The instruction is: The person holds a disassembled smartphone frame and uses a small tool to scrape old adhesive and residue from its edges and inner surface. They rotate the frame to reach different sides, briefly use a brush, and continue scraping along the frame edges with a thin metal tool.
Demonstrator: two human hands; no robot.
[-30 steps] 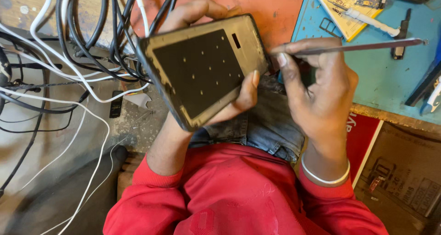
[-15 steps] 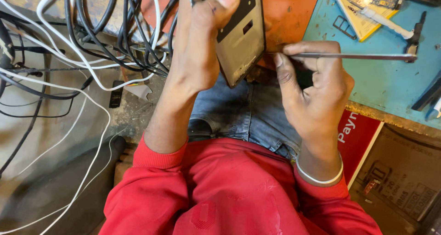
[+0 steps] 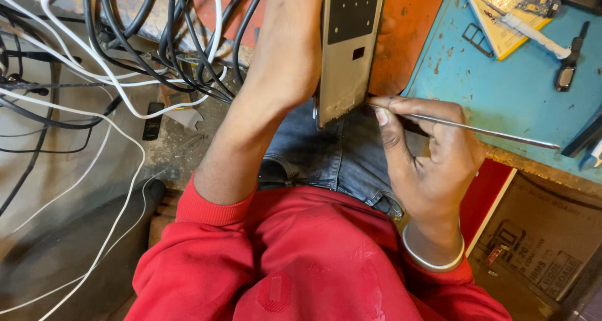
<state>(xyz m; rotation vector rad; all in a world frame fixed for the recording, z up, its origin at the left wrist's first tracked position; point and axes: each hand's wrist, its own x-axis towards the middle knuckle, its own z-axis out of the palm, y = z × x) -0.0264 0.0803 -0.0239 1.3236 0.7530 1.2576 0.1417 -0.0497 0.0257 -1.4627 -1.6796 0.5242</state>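
Phone frame (image 3: 348,45) in left hand (image 3: 285,57) — metal tool (image 3: 476,130) in right hand (image 3: 426,158)

**Even daylight, soft shadows, slight edge softness**

You are working in bright, diffuse light that falls evenly across the scene. The blue table (image 3: 501,89) shows saturated colour with no hard glare; only the thin metal rod (image 3: 476,131) catches a pale sheen. Your hands cast soft, faint shadows. The lower left corner falls darker and duller. Focus is sharp at the centre; the cables (image 3: 125,51) bow a little toward the frame's edge.
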